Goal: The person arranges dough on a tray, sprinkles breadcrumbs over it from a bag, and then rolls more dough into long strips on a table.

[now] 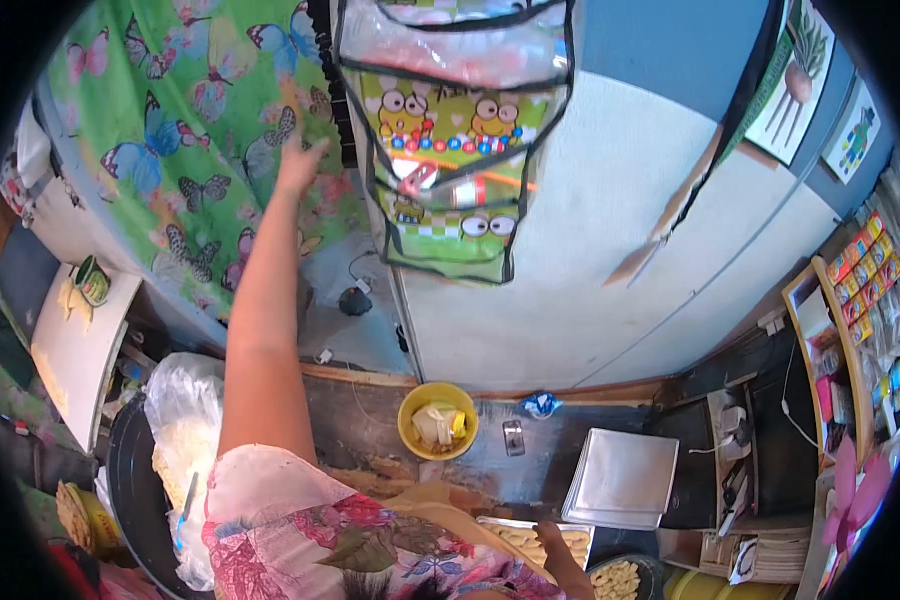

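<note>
Dark surface [547,462] — yellow container [406,430], trays [625,475]

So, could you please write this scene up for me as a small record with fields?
Left hand: left hand at the green curtain, arm outstretched; grip unclear
Right hand: right hand low, at the tray of pale pieces; grip unclear
Dark surface ahead: yellow bowl with something pale inside, phone, blue packet
Right of phone: stacked pans
Hanging ahead: organizer with see-through pockets
Far left: black tub with a clear bag in it
</note>
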`<state>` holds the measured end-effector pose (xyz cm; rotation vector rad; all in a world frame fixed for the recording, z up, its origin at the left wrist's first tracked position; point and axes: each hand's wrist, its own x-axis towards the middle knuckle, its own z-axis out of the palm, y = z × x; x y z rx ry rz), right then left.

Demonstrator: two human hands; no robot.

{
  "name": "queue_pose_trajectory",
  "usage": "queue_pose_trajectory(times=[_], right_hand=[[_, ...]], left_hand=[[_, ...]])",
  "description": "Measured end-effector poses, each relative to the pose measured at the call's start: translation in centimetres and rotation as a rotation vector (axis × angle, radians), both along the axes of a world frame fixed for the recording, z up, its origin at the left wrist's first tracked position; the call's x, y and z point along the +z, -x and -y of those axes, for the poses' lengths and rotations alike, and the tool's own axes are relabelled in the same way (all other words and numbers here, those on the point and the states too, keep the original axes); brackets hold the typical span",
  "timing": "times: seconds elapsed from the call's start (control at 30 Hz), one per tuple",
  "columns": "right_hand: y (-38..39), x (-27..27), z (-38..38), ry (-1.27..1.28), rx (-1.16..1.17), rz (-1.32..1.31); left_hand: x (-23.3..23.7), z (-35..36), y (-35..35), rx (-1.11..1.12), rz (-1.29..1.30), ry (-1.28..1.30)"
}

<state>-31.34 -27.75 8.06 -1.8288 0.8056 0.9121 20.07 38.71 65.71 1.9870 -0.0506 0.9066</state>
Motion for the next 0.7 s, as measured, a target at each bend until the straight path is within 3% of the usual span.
queue_pose_trajectory(times=[0.07,0.13,0.23,0.27,0.4,0.5,0.7], right_hand=[[-2.3,5.2,-2.4,-0.067,-0.356,0.121],[-4.8,7.0,-3.5,-0.076,-0.383,0.127],[-7.9,5.3,-3.6,-0.078,-0.137,0.075],[-8.7,2.4,-4.1,-0.122,-0.313,0.075],[-14.2,6.6,-7.9,-0.064,-0.369,0.1],[-16.8,7.8,-9.9,-0.111,-0.389,0.151],[-17.8,3.5,-9.3,-0.101,-0.272,0.133]], left_hand=[[3.3,-4.2,-8.2,0.305,0.158,-0.287],[6.2,-6.7,-15.4,0.463,0.252,-0.292],[12.0,-4.9,-17.0,0.421,0.001,-0.194],[13.0,-4.9,-17.6,0.441,-0.035,-0.213],[14.9,-6.0,-19.9,0.516,-0.129,-0.277],[15.3,-6.9,-20.9,0.545,-0.112,-0.306],[14.3,-9.6,-17.7,0.503,0.145,-0.284]])
